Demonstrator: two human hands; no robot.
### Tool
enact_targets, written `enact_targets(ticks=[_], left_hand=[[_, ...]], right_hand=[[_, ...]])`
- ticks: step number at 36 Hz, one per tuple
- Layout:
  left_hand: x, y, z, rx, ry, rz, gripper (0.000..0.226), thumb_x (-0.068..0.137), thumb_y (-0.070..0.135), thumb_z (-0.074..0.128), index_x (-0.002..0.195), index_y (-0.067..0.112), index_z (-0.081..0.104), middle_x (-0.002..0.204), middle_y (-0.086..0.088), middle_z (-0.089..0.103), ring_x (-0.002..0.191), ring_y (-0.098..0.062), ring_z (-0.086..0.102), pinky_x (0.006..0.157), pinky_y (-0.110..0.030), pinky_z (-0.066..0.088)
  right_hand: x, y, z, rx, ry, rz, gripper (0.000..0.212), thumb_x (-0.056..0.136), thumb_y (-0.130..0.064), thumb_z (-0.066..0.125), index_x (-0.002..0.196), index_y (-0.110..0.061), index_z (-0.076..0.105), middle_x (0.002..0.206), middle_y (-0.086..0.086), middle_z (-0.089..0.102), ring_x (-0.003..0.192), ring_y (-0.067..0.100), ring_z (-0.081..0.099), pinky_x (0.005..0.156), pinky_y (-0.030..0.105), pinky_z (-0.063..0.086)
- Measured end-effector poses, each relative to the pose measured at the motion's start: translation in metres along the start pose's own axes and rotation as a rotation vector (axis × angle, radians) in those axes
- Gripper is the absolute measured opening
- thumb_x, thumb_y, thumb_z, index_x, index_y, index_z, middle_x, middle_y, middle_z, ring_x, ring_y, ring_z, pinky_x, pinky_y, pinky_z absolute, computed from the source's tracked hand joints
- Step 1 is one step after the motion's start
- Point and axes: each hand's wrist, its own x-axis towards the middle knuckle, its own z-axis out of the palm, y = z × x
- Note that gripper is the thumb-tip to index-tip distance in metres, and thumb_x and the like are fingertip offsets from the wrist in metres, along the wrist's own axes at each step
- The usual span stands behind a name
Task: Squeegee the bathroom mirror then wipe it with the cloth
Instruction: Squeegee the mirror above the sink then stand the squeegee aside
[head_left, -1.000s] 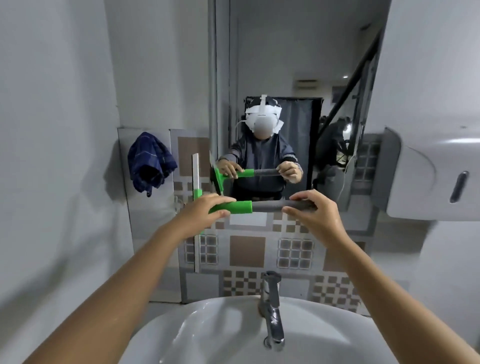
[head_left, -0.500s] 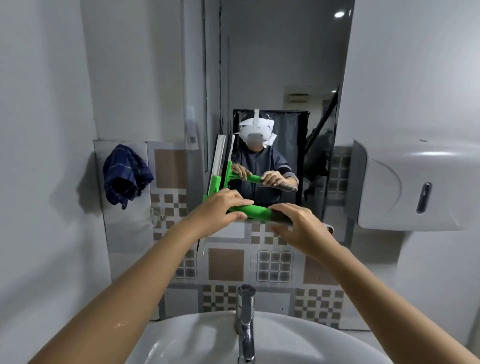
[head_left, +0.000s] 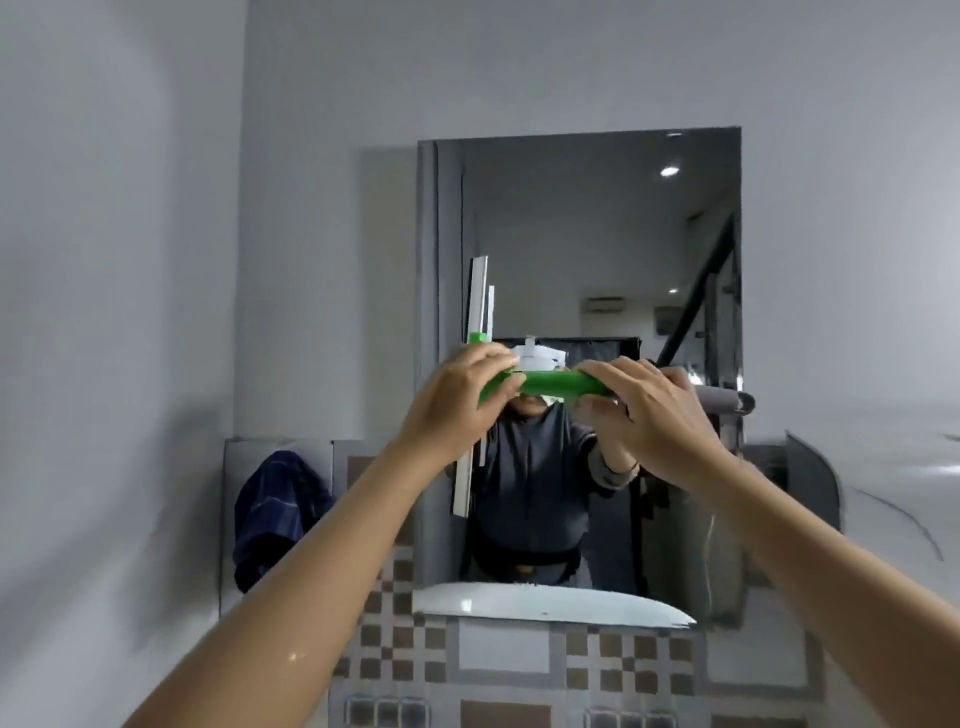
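Note:
The mirror (head_left: 597, 249) hangs on the wall straight ahead. I hold a squeegee (head_left: 558, 383) with a green and grey handle in both hands. My left hand (head_left: 462, 400) grips the green end near the head. My right hand (head_left: 644, 410) grips further along, and the grey end of the handle sticks out past it. The white blade (head_left: 475, 306) stands upright against the mirror's left side. A dark blue checked cloth (head_left: 278, 512) hangs on the wall at the lower left, apart from both hands.
A grey dispenser (head_left: 815, 488) is mounted on the wall right of the mirror. Brown and white checked tiles (head_left: 519, 670) cover the wall below the mirror. A plain white wall stands close on the left.
Both hands have raised the squeegee up the left side of the mirror, and my view has tilted upward, so the basin and tap have dropped out of view.

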Motion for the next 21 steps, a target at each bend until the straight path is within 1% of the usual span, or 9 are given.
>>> enact_targets(ticks=[2, 4, 6, 8, 11, 14, 18, 19, 21], left_hand=[[0.026, -0.023, -0.007, 0.027, 0.104, -0.083, 0.047, 0.094, 0.035, 0.038, 0.127, 0.005, 0.052, 0.13, -0.01, 0.054, 0.122, -0.021, 0.046, 0.106, -0.034, 0.037], [0.046, -0.047, -0.012, 0.058, 0.156, -0.186, 0.049, 0.097, 0.032, 0.038, 0.138, 0.006, 0.037, 0.145, -0.01, 0.038, 0.135, -0.02, 0.031, 0.113, -0.029, 0.021], [0.057, -0.068, -0.012, 0.051, 0.142, -0.293, 0.055, 0.099, 0.036, 0.034, 0.145, 0.008, 0.022, 0.153, -0.008, 0.022, 0.142, -0.018, 0.016, 0.112, -0.025, 0.01], [0.058, -0.087, -0.005, 0.041, 0.081, -0.349, 0.057, 0.099, 0.038, 0.03, 0.147, 0.01, 0.015, 0.156, -0.005, 0.012, 0.143, -0.016, 0.006, 0.114, -0.025, 0.005], [0.045, -0.108, 0.012, 0.064, 0.017, -0.322, 0.057, 0.099, 0.034, 0.03, 0.147, 0.008, 0.013, 0.156, -0.005, 0.007, 0.144, -0.016, 0.001, 0.118, -0.03, 0.003], [0.034, -0.112, 0.025, 0.084, -0.004, -0.261, 0.058, 0.099, 0.036, 0.029, 0.147, 0.008, 0.012, 0.156, -0.006, 0.006, 0.144, -0.017, 0.001, 0.117, -0.03, 0.002], [0.03, -0.114, 0.036, 0.083, 0.045, -0.23, 0.06, 0.098, 0.033, 0.034, 0.147, 0.008, 0.009, 0.156, -0.004, 0.002, 0.143, -0.013, -0.003, 0.114, -0.023, -0.002], [0.029, -0.117, 0.039, 0.093, 0.054, -0.227, 0.062, 0.098, 0.037, 0.032, 0.147, 0.009, 0.007, 0.156, -0.003, 0.0, 0.142, -0.011, -0.005, 0.113, -0.02, -0.003], [0.026, -0.121, 0.045, 0.125, 0.059, -0.223, 0.068, 0.095, 0.054, 0.014, 0.146, 0.012, -0.001, 0.155, -0.001, -0.007, 0.142, -0.008, -0.011, 0.111, -0.013, -0.006]], right_hand=[[0.032, 0.005, -0.003, -0.009, 0.016, 0.01, 0.035, 0.093, -0.033, 0.048, 0.127, -0.025, 0.05, 0.11, 0.0, 0.06, 0.107, 0.023, 0.053, 0.085, 0.036, 0.028], [0.061, 0.009, -0.007, -0.031, 0.027, 0.012, 0.034, 0.093, -0.032, 0.048, 0.126, -0.025, 0.051, 0.111, 0.001, 0.06, 0.109, 0.024, 0.051, 0.086, 0.037, 0.028], [0.088, 0.015, -0.011, -0.067, 0.039, 0.004, 0.034, 0.093, -0.032, 0.048, 0.125, -0.024, 0.051, 0.114, 0.001, 0.06, 0.11, 0.025, 0.05, 0.088, 0.037, 0.026], [0.113, 0.021, -0.015, -0.093, 0.053, 0.002, 0.033, 0.093, -0.032, 0.046, 0.125, -0.025, 0.051, 0.116, 0.001, 0.059, 0.111, 0.024, 0.049, 0.089, 0.037, 0.025], [0.147, 0.028, -0.02, -0.117, 0.05, 0.007, 0.034, 0.094, -0.034, 0.044, 0.126, -0.024, 0.051, 0.118, 0.001, 0.058, 0.114, 0.023, 0.046, 0.091, 0.038, 0.025], [0.172, 0.032, -0.025, -0.13, 0.043, 0.007, 0.035, 0.095, -0.034, 0.042, 0.128, -0.024, 0.049, 0.121, 0.001, 0.057, 0.116, 0.023, 0.044, 0.093, 0.038, 0.024], [0.199, 0.032, -0.022, -0.134, 0.073, -0.003, 0.035, 0.095, -0.035, 0.042, 0.128, -0.025, 0.049, 0.121, 0.002, 0.057, 0.118, 0.022, 0.043, 0.095, 0.039, 0.024], [0.204, 0.031, -0.02, -0.123, 0.081, -0.009, 0.034, 0.095, -0.034, 0.042, 0.127, -0.025, 0.049, 0.12, 0.002, 0.057, 0.118, 0.023, 0.043, 0.096, 0.04, 0.024], [0.21, 0.029, -0.016, -0.106, 0.096, -0.027, 0.033, 0.095, -0.033, 0.042, 0.126, -0.025, 0.05, 0.121, 0.002, 0.057, 0.118, 0.023, 0.043, 0.097, 0.04, 0.024]])
